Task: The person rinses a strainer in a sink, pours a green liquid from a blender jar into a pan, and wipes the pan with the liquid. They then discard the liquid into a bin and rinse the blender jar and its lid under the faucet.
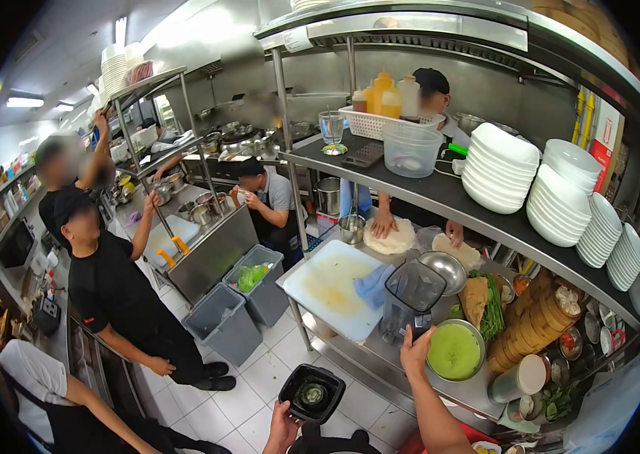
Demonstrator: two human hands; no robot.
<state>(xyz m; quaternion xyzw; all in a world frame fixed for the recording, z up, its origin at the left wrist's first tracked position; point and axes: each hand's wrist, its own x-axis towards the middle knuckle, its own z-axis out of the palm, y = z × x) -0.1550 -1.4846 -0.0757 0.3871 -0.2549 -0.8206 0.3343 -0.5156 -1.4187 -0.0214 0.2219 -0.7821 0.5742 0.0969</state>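
My left hand (282, 429) grips the edge of a black, square blender lid (312, 394), held over the floor near my body. Green residue marks its round middle. My right hand (414, 352) is closed at the near side of a clear blender jar (415, 289), apparently around its handle; the fingers are partly hidden. The jar has an open, dark-rimmed top and stands by the table edge. Right beside that hand is a metal bowl of bright green sauce (455, 350). A blue cloth (374, 286) lies left of the jar on a white cutting board (327, 284).
Across the table, a person's hands press dough (389, 236). An empty metal bowl (443, 271), green herbs (493, 310) and bamboo steamers (529, 329) crowd the right. Above runs a shelf with stacked white bowls (500, 166). Grey bins (227, 324) and several people occupy the left.
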